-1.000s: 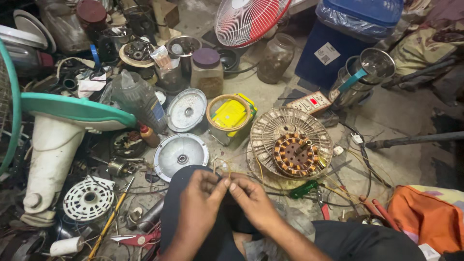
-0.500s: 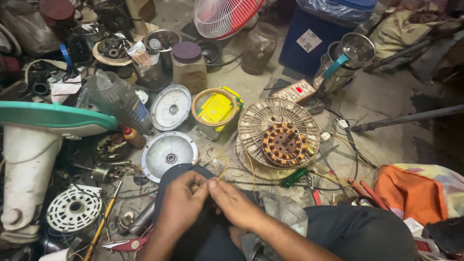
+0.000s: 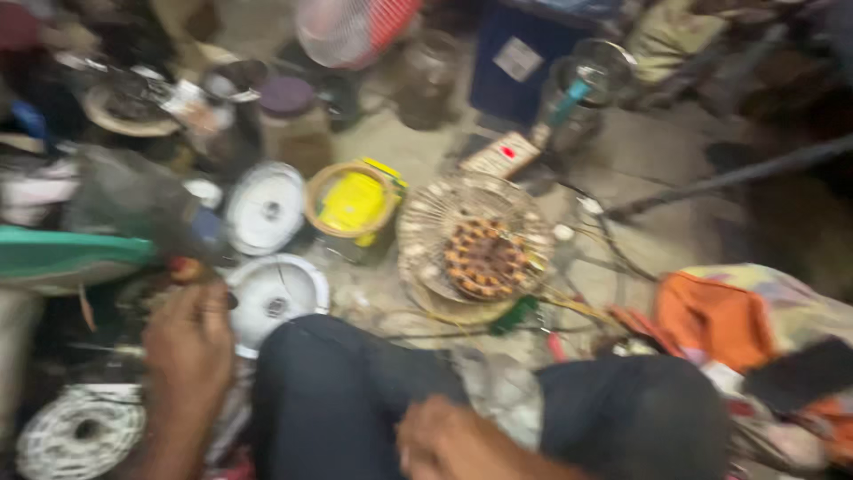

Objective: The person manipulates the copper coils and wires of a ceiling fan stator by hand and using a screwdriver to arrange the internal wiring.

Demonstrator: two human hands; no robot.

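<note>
The view is motion-blurred. My left hand (image 3: 188, 345) reaches out to the left over the clutter on the floor, its fingers next to a small red-tipped object (image 3: 183, 267) and a round white motor cover (image 3: 274, 293). Whether it holds anything is hidden by blur. My right hand (image 3: 446, 441) is low in the view, by my dark-trousered knees (image 3: 355, 391); its fingers are too blurred to read. Beyond the knees lies a copper-wound fan stator (image 3: 485, 258) on a round wire grille (image 3: 426, 222).
A second white cover (image 3: 265, 206) and a yellow tub (image 3: 354, 203) sit behind the first cover. A green fan base (image 3: 62, 258) and a white slotted disc (image 3: 78, 432) are at left. Orange cloth (image 3: 711, 320) lies right; a blue bin (image 3: 524, 53) and red fan (image 3: 355, 27) stand behind.
My hands were together in front of me, working something small. They have parted: the left has swung out to the left, the right has dropped toward my lap. The camera has moved closer.
</note>
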